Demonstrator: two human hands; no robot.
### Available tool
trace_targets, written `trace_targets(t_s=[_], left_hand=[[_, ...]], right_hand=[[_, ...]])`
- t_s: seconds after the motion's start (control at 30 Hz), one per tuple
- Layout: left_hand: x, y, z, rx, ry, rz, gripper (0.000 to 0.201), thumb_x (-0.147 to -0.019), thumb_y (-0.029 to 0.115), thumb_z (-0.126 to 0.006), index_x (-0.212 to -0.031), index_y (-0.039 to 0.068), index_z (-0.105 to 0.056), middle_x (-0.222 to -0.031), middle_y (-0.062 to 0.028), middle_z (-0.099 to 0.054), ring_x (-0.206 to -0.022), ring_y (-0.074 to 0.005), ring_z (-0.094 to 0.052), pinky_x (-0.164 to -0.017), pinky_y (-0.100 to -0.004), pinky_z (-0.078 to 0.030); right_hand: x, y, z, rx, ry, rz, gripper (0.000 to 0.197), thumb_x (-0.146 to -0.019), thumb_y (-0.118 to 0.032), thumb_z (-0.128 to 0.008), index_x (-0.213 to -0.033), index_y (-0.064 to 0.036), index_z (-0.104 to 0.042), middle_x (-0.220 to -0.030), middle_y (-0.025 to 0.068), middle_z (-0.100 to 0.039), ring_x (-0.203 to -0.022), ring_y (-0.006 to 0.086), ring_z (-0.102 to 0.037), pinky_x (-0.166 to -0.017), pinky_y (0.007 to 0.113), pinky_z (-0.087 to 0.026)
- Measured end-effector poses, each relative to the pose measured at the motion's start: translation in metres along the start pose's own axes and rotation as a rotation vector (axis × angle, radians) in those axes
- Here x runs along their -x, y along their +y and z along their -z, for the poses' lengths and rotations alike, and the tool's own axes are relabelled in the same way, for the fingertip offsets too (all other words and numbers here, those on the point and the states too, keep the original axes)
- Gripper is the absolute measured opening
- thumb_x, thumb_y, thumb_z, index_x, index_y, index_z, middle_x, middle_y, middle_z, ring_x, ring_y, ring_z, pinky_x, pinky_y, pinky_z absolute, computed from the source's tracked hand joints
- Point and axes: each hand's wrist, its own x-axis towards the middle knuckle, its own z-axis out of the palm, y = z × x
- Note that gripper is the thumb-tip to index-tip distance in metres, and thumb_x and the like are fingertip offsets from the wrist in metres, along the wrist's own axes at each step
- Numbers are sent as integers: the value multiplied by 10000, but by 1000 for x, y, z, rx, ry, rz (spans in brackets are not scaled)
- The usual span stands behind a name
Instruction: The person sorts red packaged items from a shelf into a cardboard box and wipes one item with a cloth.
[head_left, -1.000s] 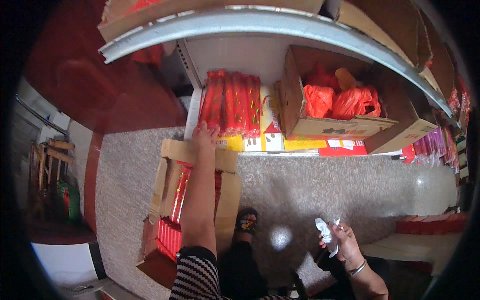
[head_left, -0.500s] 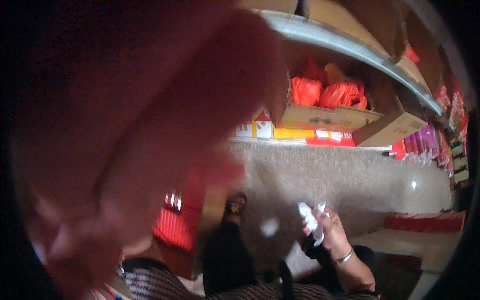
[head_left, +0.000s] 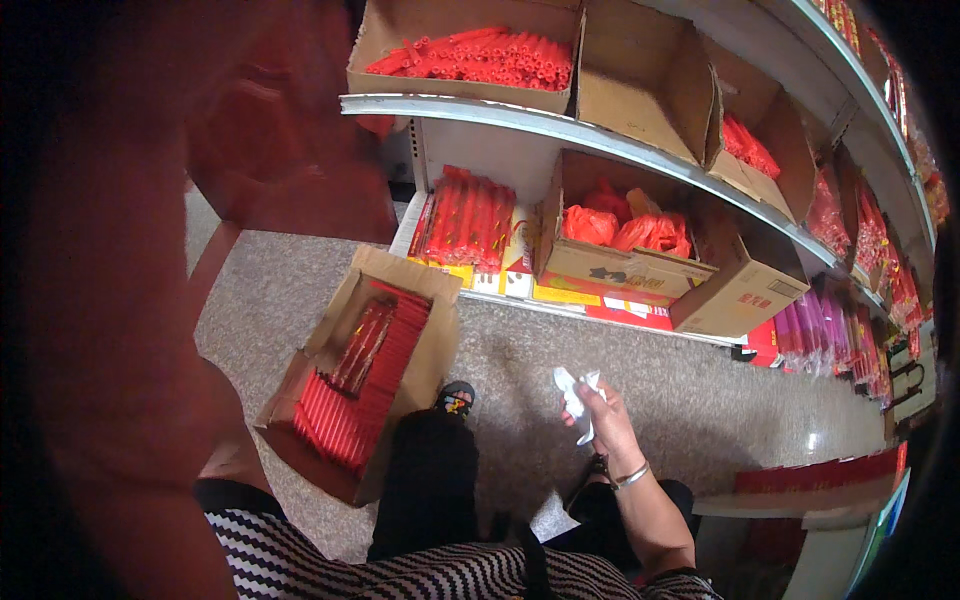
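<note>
My right hand (head_left: pixel 610 420), with a silver bracelet at its wrist, is closed around a crumpled white tissue (head_left: pixel 565 384) above the floor. My left hand (head_left: pixel 130 300) is raised very close to the camera as a large, dark reddish blur along the left side, its fingers too smeared to make out. Below it, beside my foot, an open cardboard box (head_left: pixel 440 300) on the floor holds rows of red sticks (head_left: pixel 335 415), with a wrapped bundle (head_left: pixel 362 345) lying on them.
Ahead stands a metal shelf (head_left: pixel 620 142). A carton of red tubes (head_left: pixel 480 55) sits on its upper level. Wrapped red bundles (head_left: pixel 470 218) and a carton with red bags (head_left: pixel 650 235) fill the lower one. A dark red object (head_left: pixel 290 150) stands at far left, a low counter (head_left: pixel 815 500) at right.
My left hand has moved left, away from the middle, uncovering the shelf and the floor box. The view has shifted. My right hand still grips the tissue.
</note>
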Motion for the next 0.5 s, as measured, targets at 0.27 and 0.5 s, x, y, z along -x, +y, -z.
trace_targets(t_s=[0.27, 0.5], left_hand=[[-3, 75, 2, -168, 79, -152, 705, -771, 237, -579, -1346, 37, -224, -1352, -209, -316, -1235, -325, -362, -957, -441, -368], [5, 129, 0, -301, 115, -236, 756, -750, 180, -604, -1361, 45, -181, -1365, -203, -292, -1245, -316, -347, -971, -433, -353]], right_hand=[[1, -1, -8, 7, 11, 46, 191, -882, -163, -509, -979, 1, -526, -748, 103, -592, -578, 154, -578, -479, 247, -475], [2, 11, -6, 4, -16, 88, 182, -887, -143, -482, -994, 2, -511, -761, 120, -588, -564, 174, -576, -470, 261, -477]])
